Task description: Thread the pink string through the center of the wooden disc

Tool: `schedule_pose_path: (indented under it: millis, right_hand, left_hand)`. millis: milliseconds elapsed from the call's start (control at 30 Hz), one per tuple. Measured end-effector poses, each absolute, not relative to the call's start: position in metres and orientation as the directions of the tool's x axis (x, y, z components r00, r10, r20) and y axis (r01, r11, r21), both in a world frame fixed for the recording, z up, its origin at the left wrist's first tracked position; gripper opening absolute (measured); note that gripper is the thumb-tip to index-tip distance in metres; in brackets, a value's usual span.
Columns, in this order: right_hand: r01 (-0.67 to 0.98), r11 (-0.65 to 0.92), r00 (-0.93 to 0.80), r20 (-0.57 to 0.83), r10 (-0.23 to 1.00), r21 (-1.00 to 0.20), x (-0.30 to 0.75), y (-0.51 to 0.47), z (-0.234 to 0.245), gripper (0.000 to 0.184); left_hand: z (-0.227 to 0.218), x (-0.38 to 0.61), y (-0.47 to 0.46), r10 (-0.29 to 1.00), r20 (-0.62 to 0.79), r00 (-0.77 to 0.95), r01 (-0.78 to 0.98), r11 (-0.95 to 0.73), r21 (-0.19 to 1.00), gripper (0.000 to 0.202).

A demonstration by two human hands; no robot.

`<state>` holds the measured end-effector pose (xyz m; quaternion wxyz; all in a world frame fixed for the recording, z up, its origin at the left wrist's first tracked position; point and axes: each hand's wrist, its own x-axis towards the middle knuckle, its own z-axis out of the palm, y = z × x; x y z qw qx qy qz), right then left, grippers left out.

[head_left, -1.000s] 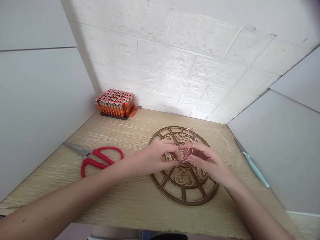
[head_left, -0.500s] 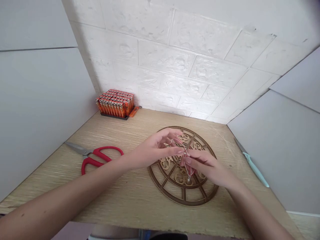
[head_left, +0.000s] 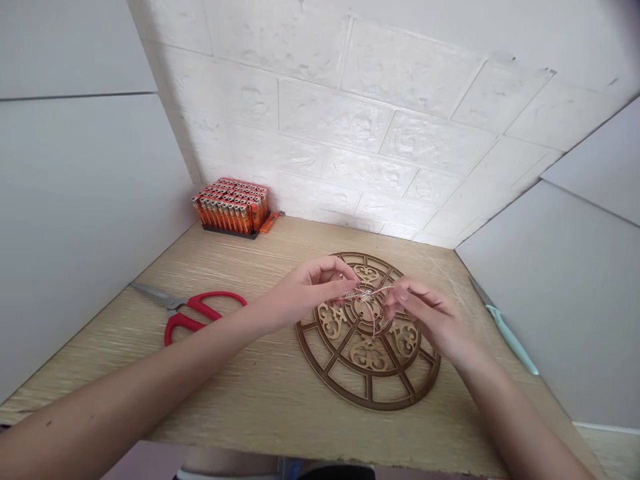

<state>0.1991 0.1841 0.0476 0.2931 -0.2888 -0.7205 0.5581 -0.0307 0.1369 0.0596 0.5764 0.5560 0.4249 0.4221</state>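
Cord [head_left: 367,294] is running between my left hand [head_left: 313,290] and right hand [head_left: 429,312], both pinching it just below and right of frame centre, above an openwork disc [head_left: 340,349]; red-handled scissors [head_left: 174,304] are lying lower left.

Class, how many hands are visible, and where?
2: the left hand over the left side of the round disc, the right hand over its right side, thin cord between them.
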Motion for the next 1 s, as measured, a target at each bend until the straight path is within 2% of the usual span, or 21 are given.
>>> schedule_pose_path:
  millis: [167,333,433,567,733,1000]
  right_hand:
    - [0.0,0.128,-0.624,0.1,0.775,-0.992,0.202,0.186,0.044,0.021]
    - [-0.017,0.14,-0.585,0.123,0.802,-0.99,0.199,0.188,0.045,0.022]
    - [0.067,0.194,-0.542,0.127,0.83,-0.979,0.195,0.187,0.044,0.024]
    - [0.258,0.278,-0.565,0.089,0.82,-0.925,0.19,0.183,0.041,0.039]
    - [0.352,0.374,-0.687,0.035,0.726,-0.858,0.184,0.177,0.038,0.033]
    - [0.305,0.146,-0.721,-0.128,0.681,-0.941,0.188,0.177,0.045,0.047]
  left_hand:
    - [0.057,-0.031,0.137,0.95,-0.02,0.311,0.041,0.008,0.999,0.035]
    - [0.055,-0.031,0.138,0.933,-0.035,0.358,0.185,-0.034,0.982,0.036]
    - [0.052,-0.031,0.138,0.941,-0.033,0.337,0.249,-0.055,0.967,0.036]
    - [0.047,-0.03,0.137,0.956,-0.034,0.29,0.265,-0.046,0.963,0.038]
    - [0.044,-0.03,0.136,0.962,-0.037,0.272,0.277,-0.041,0.96,0.04]
    - [0.043,-0.031,0.138,0.983,0.011,0.184,0.282,-0.064,0.957,0.04]
